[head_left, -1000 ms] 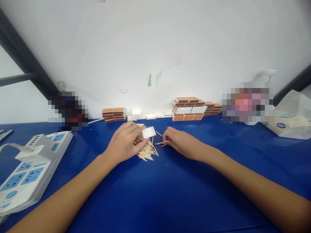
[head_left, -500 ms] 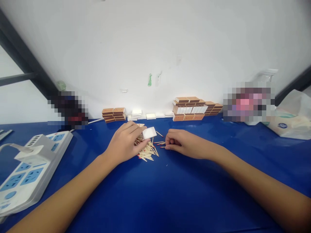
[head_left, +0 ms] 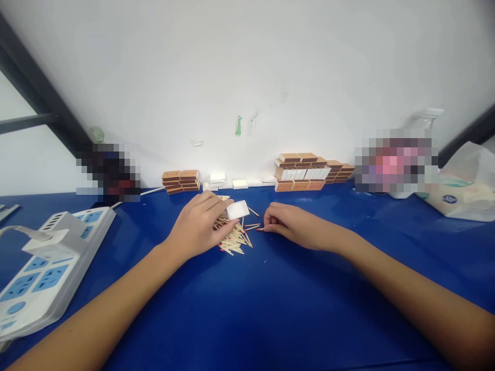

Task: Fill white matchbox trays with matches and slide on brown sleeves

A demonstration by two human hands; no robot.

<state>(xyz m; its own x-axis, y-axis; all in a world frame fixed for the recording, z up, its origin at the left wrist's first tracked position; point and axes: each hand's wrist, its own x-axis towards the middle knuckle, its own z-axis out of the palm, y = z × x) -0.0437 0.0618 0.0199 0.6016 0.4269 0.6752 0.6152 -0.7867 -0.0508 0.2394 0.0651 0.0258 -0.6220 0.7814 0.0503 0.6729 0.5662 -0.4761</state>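
Observation:
My left hand (head_left: 199,226) rests on the blue table (head_left: 251,304) and grips a small white matchbox tray (head_left: 237,209) between thumb and fingers, tilted above a heap of red-tipped matches (head_left: 233,238). Just right of the heap, my right hand (head_left: 288,224) lies with its fingers curled and pinched on a few loose matches (head_left: 253,226) at its fingertips.
Stacks of brown matchboxes (head_left: 309,172) and another brown stack (head_left: 181,181) line the white wall, with white trays (head_left: 240,183) between them. A white power strip (head_left: 46,257) lies at the left. A plastic bag (head_left: 464,188) sits at the far right.
My right hand curled its fingers and slid slightly right, gathering loose matches by the heap. My left hand kept hold of the white tray in place.

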